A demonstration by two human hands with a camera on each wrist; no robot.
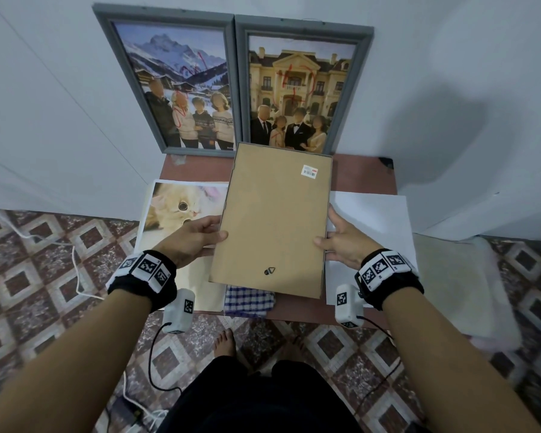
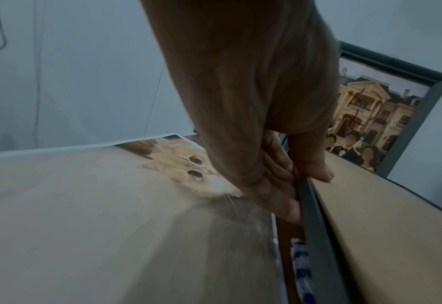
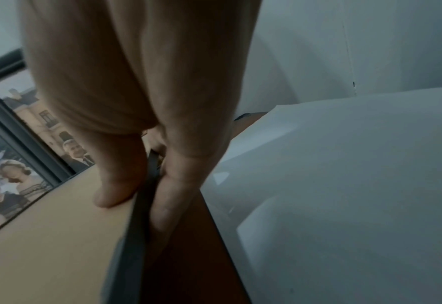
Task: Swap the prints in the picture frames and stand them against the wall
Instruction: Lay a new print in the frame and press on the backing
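At centre frame, a person's left hand (image 1: pixel 197 237) and right hand (image 1: pixel 341 242) each grip a long edge of a third picture frame (image 1: pixel 272 220), back side up, above a small table (image 1: pixel 363 173). Two framed family photographs, a mountain frame (image 1: pixel 172 82) and a mansion frame (image 1: pixel 300 89), already stand against the wall at top. A loose cat print (image 1: pixel 175 207) at left and white sheet (image 1: pixel 375 220) at right suggest the swap is unfinished.

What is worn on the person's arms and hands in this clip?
Both forearms are bare, no sleeves or gloves. Each wrist has a black band carrying white blocks printed with black square markers. A white camera unit with a marker hangs under each wrist, trailing a thin black cable.
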